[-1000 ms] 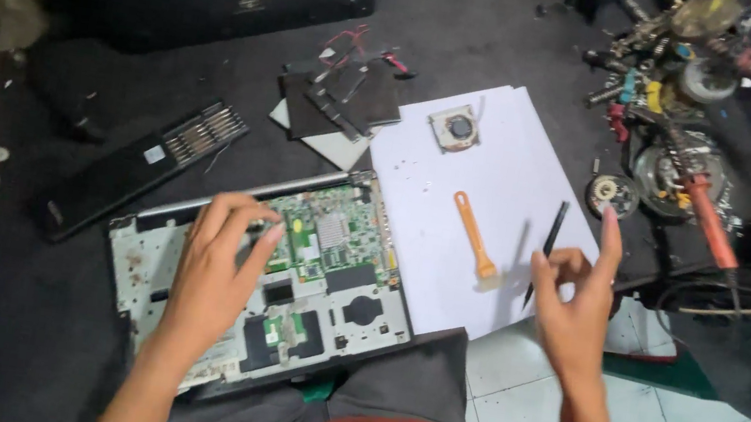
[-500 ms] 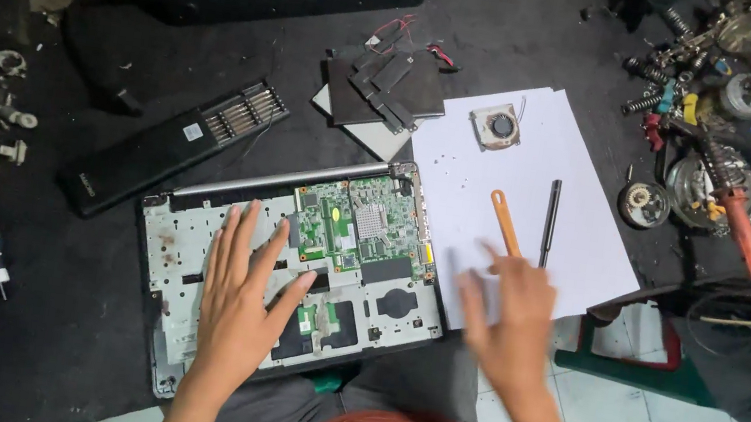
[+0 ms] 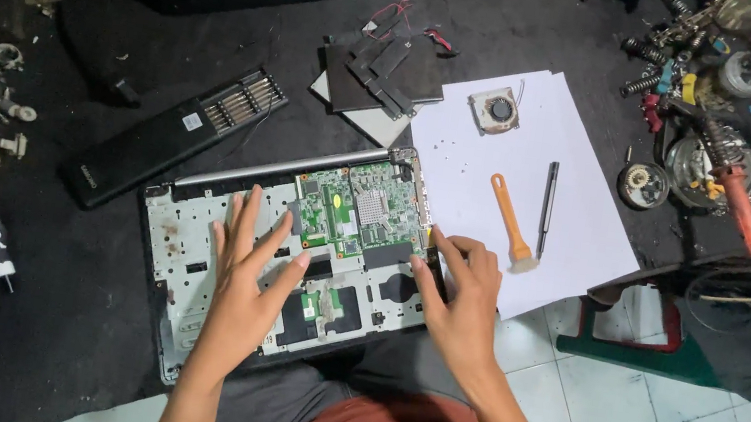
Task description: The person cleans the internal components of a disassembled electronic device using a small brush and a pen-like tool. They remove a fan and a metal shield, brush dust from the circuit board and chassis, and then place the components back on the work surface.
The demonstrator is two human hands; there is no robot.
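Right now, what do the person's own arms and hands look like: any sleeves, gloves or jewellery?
Both forearms are bare, with no sleeves in view. The left hand and right hand wear no gloves, and no rings, watch or wristbands show. Fingers are slim, with short nails.

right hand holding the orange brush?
No. The right hand rests on the opened laptop's edge; the orange brush lies apart on white paper.

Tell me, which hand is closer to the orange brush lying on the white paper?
Right. The right hand rests on the opened laptop's right edge, just left of the orange brush and the white paper. The left hand lies flat farther left, across the laptop's middle.
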